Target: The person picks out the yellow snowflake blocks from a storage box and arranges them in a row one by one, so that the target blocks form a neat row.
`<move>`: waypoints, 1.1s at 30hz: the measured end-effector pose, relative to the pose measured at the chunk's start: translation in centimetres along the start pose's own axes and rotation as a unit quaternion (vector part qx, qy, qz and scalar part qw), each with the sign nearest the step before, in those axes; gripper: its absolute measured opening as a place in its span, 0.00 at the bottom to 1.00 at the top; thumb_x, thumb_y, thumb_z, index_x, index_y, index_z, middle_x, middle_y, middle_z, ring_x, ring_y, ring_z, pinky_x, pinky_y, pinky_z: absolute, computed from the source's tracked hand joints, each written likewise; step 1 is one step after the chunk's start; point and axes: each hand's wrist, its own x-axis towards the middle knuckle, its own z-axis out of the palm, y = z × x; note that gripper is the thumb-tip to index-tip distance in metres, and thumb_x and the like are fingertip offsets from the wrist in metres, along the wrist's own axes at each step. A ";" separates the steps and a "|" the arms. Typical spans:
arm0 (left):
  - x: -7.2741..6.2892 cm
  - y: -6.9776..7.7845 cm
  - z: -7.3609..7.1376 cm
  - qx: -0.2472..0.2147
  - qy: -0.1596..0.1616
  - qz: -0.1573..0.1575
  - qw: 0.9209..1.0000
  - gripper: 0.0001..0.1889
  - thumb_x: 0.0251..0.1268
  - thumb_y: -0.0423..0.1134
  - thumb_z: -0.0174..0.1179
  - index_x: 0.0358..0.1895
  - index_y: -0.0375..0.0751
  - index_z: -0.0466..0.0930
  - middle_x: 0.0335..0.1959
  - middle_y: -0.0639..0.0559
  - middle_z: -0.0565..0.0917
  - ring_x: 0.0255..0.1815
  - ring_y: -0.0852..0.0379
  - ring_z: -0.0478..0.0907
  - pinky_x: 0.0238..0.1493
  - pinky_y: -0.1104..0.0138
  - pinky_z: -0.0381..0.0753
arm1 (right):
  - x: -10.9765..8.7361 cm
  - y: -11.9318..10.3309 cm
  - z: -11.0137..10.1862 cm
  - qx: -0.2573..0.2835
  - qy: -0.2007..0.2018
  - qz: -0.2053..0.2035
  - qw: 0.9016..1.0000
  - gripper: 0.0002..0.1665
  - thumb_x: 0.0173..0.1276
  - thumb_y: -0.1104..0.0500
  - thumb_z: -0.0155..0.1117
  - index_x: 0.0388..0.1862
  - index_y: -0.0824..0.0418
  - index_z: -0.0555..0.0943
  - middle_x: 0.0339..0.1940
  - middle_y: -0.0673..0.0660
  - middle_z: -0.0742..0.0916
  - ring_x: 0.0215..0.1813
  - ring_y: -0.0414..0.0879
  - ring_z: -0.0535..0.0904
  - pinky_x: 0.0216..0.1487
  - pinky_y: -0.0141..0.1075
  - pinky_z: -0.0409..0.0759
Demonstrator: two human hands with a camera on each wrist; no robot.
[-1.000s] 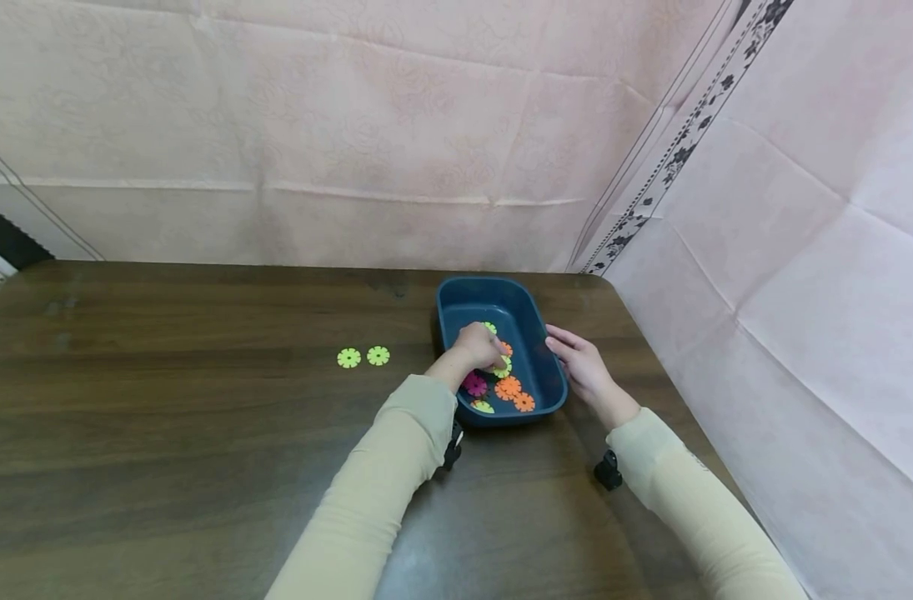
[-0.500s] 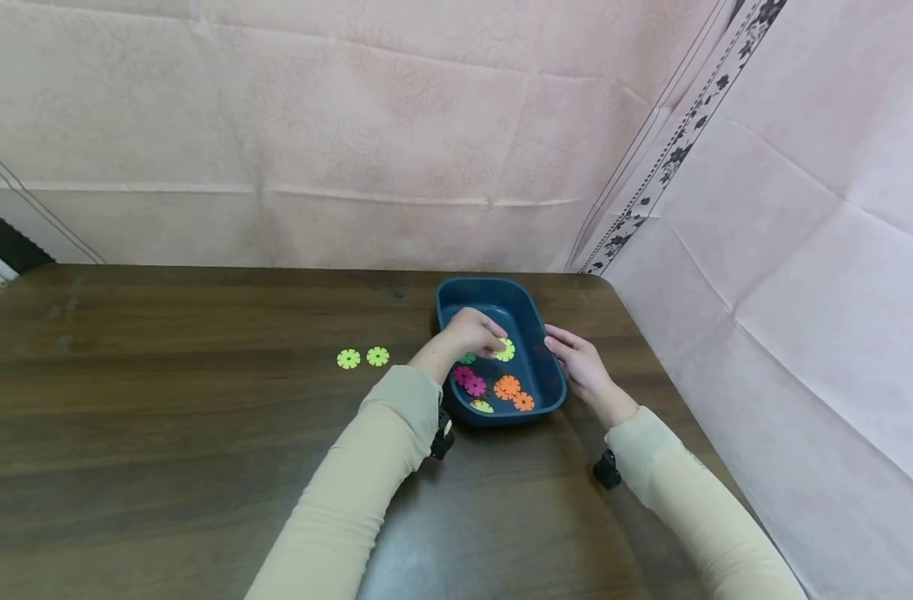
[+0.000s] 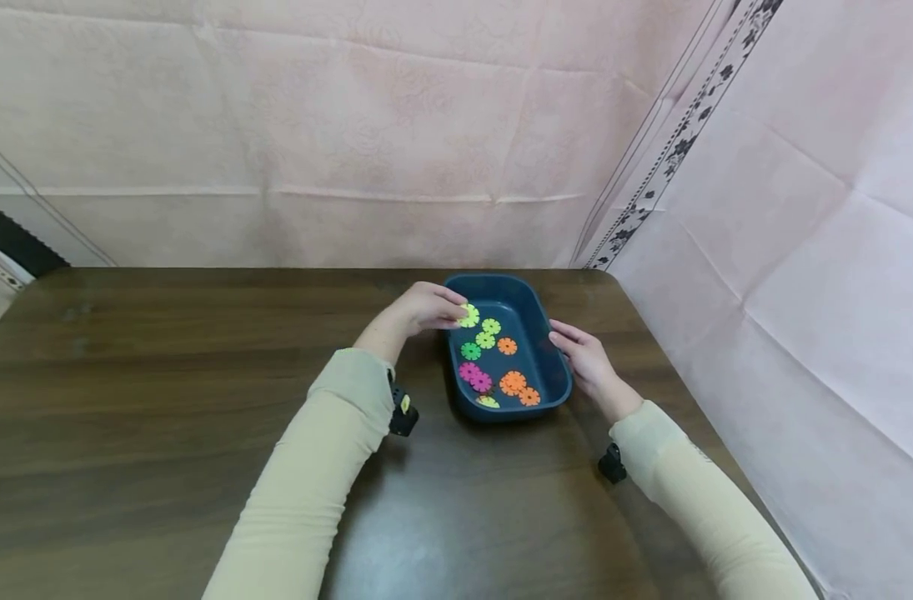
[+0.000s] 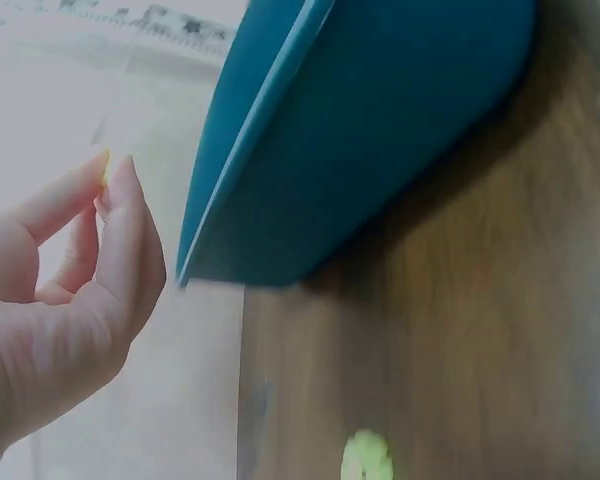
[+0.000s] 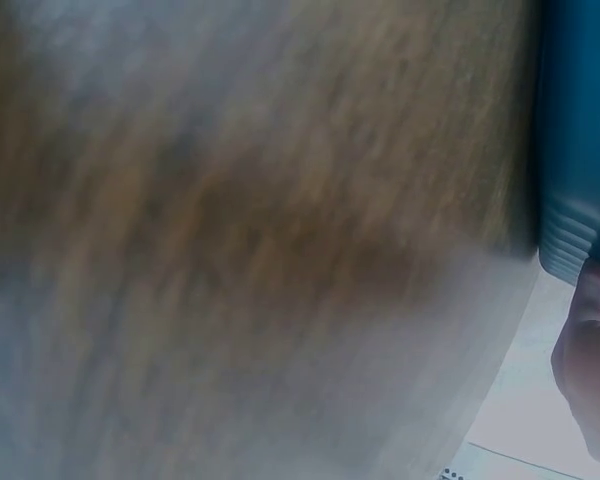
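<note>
A dark blue tub [image 3: 533, 360] holds several small flower-shaped pieces. My left hand [image 3: 420, 310] is over the tub's left rim, its thumb and fingertips pinching a yellow-green flower-shaped piece [image 3: 469, 316]. In the left wrist view only a thin yellow edge of the piece [image 4: 105, 168] shows between the fingertips. My right hand [image 3: 587, 360] touches the outer right wall of the tub with fairly straight fingers. The right wrist view catches that hand [image 5: 592, 365] only partly, at the frame's edge against the tub.
Inside the tub lie orange pieces [image 3: 512, 383], magenta pieces [image 3: 474, 377], a green piece [image 3: 470, 351] and yellow-green pieces [image 3: 489, 333]. Another yellow-green flower piece [image 4: 367, 457] lies on the wooden table [image 3: 163, 400] left of the tub. Cloth-covered walls [image 3: 396, 133] stand behind and right.
My left hand has lifted a yellow-green piece from among the others and carried it left to the tub's rim. The left arm now covers the two pieces on the table. My right hand stays put.
</note>
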 end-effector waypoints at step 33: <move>-4.4 -7.2 -14.4 -0.026 0.043 -0.051 0.997 0.26 0.68 0.27 0.49 0.67 0.25 0.57 0.38 0.54 0.75 0.30 0.71 0.77 0.44 0.77 0.81 | -0.1 -0.3 0.0 0.002 0.002 0.009 1.000 0.31 0.70 0.53 0.55 0.70 0.57 0.64 0.41 0.42 0.81 0.38 0.33 0.81 0.40 0.25 0.81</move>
